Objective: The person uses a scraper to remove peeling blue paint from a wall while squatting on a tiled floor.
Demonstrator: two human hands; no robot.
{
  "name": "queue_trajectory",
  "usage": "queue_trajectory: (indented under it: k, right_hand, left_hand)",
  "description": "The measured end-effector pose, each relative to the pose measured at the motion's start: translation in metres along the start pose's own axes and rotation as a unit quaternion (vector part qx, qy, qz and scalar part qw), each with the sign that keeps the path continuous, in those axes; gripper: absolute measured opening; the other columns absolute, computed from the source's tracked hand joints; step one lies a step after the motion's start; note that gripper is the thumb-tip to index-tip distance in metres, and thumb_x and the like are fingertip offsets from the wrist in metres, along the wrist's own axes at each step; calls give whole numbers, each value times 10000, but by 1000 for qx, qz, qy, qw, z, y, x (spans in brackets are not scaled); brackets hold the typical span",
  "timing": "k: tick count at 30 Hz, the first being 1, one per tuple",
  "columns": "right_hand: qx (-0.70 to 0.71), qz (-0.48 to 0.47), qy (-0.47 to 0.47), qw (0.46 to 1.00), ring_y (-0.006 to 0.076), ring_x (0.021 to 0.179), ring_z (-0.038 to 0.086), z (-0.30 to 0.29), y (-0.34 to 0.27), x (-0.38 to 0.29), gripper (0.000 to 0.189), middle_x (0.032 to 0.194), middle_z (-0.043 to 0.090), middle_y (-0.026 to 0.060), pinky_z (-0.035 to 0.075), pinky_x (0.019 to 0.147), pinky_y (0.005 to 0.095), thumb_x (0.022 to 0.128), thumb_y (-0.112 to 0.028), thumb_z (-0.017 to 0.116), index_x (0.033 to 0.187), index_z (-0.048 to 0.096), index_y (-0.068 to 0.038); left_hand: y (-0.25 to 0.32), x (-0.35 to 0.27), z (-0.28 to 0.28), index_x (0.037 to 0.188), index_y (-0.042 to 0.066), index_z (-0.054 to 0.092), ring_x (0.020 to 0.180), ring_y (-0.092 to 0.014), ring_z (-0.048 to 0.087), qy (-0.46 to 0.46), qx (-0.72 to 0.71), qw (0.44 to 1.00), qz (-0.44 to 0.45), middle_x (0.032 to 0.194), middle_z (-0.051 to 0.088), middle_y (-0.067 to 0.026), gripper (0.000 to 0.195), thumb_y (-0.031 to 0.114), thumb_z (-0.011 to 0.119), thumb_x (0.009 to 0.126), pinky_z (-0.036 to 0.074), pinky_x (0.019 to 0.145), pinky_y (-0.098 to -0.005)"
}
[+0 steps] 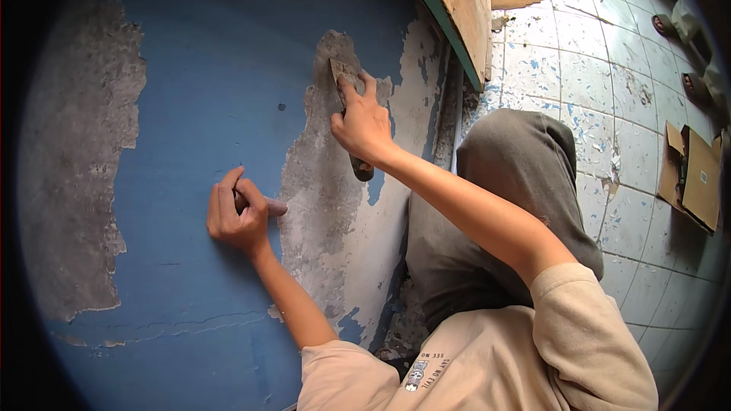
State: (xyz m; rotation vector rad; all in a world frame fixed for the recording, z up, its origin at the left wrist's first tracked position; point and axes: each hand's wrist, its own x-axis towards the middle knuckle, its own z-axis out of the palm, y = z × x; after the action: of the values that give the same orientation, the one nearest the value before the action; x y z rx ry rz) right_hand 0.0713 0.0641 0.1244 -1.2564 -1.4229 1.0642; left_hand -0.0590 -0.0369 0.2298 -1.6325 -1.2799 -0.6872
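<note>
My right hand (pixel 364 120) grips a scraper (pixel 362 169), with fingers spread over its worn blade. The blade lies against a bare grey patch (pixel 320 182) of a blue painted wall (pixel 211 97). Lower and to the left, my left hand (pixel 237 211) is curled around a tool with a round, worn handle (pixel 277 207). That handle sticks out to the right of my fist, and the rest of the tool is hidden by my fingers. Ragged paint edges border the grey patch, with whitish plaster and blue flakes to its right.
A second bare area (pixel 85 171) spans the wall's left side. A wooden panel with a green edge (pixel 465 17) juts out at the top. Paint chips litter the white tile floor (pixel 588 125). An opened cardboard box (pixel 699 174) and another person's sandalled feet (pixel 694 85) are at right.
</note>
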Motion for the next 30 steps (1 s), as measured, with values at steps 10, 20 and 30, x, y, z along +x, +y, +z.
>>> queue_trajectory:
  k: [10, 20, 30]
  right_hand:
    - [37, -47, -92, 994, 355, 1164, 456, 0, -19, -37, 562, 1350, 376, 166, 361, 982, 390, 833, -226, 489, 1349, 343, -59]
    - [43, -58, -75, 995, 304, 1224, 422, 16, -15, -30, 515, 1304, 439, 215, 341, 991, 343, 883, -192, 453, 1373, 318, -109]
    - [-27, -130, -8, 991, 68, 480, 349, 31, 4, -18, 434, 543, 424, 25, 368, 495, 254, 906, -176, 427, 1331, 399, -96]
  left_hand:
    - [67, -36, -8, 991, 16, 557, 494, -36, 335, -208, -332, 846, -362, 556, 409, 33, 249, -9, 497, 751, 313, 462, -220]
    - [86, -86, 6, 1029, -19, 541, 790, -95, 524, -230, -572, 543, -570, 838, 561, -40, 366, 324, 449, 945, 406, 722, -233]
    - [101, -94, -2, 893, -30, 575, 572, -107, 506, -194, -617, 512, -566, 691, 530, -18, 374, 337, 507, 904, 398, 557, -243]
